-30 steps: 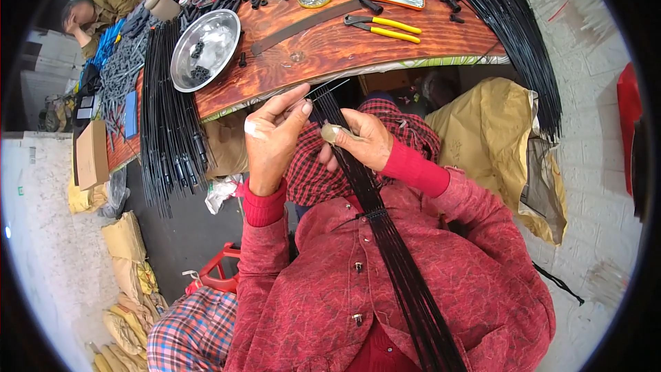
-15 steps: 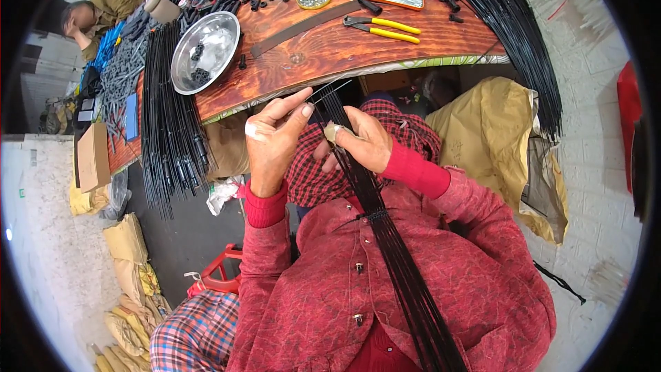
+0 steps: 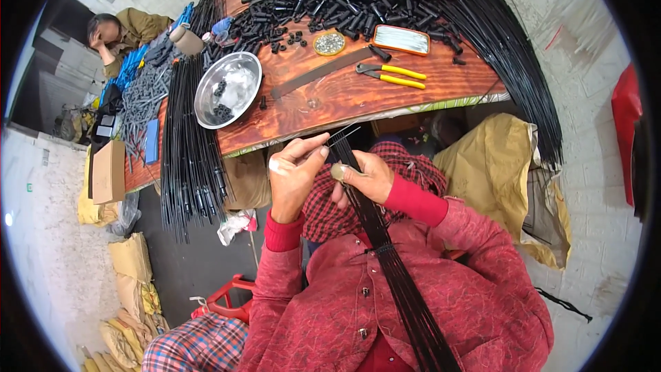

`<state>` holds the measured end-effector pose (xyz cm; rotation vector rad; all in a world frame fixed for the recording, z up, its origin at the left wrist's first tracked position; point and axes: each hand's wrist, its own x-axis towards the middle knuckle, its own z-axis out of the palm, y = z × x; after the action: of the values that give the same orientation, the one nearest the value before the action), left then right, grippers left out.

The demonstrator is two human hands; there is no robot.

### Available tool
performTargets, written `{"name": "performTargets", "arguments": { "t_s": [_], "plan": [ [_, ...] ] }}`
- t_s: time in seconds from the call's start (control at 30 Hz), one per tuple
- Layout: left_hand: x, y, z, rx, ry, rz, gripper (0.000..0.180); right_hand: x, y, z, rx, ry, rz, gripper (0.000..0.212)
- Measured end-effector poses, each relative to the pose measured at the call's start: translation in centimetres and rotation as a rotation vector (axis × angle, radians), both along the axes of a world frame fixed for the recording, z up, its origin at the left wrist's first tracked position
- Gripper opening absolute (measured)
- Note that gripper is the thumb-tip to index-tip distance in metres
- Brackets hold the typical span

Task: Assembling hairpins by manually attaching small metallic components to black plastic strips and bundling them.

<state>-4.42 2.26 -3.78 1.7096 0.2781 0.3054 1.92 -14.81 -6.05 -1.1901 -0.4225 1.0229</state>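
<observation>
A flat bundle of thin black rods point(image 3: 401, 272) runs from my lap up across the front of my red jacket. My right hand point(image 3: 370, 178) is closed around its upper part, with a pale wrap on the thumb. My left hand point(image 3: 295, 173) pinches a thin metal rod point(image 3: 350, 132) between thumb and forefinger. This rod lies crosswise at the upper ends of the black rods; whether it passes through them is too small to tell. A dark band point(image 3: 381, 249) crosses the bundle lower down.
On the wooden table point(image 3: 303, 114) ahead are a metal bowl point(image 3: 253, 69), yellow-handled pliers point(image 3: 403, 77), a flat dark bar point(image 3: 320, 74), a tray of pins point(image 3: 401, 39) and heaped black tubes point(image 3: 344, 7). More black rods point(image 3: 527, 76) overhang its right end. A person point(image 3: 141, 27) sits far left.
My view has tilted upward, so the table and hands sit lower in the picture and an orange bag shows at the back. Both hands keep nearly the same grip and pose.
</observation>
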Motion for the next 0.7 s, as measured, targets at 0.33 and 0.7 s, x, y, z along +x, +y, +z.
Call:
{"name": "performTargets", "arguments": {
  "t_s": [0.33, 0.7],
  "plan": [
    [0.4, 1.6, -1.5, -0.202, 0.086, 0.013, 0.027, -0.8, 2.2, -2.7, -0.066, -0.165, -0.050, 0.033],
    [2.1, 1.5, -1.2, -0.234, 0.068, -0.077, 0.025, 0.4, 1.3, -1.8, -0.056, -0.058, -0.044, 0.030]
  ]
}}
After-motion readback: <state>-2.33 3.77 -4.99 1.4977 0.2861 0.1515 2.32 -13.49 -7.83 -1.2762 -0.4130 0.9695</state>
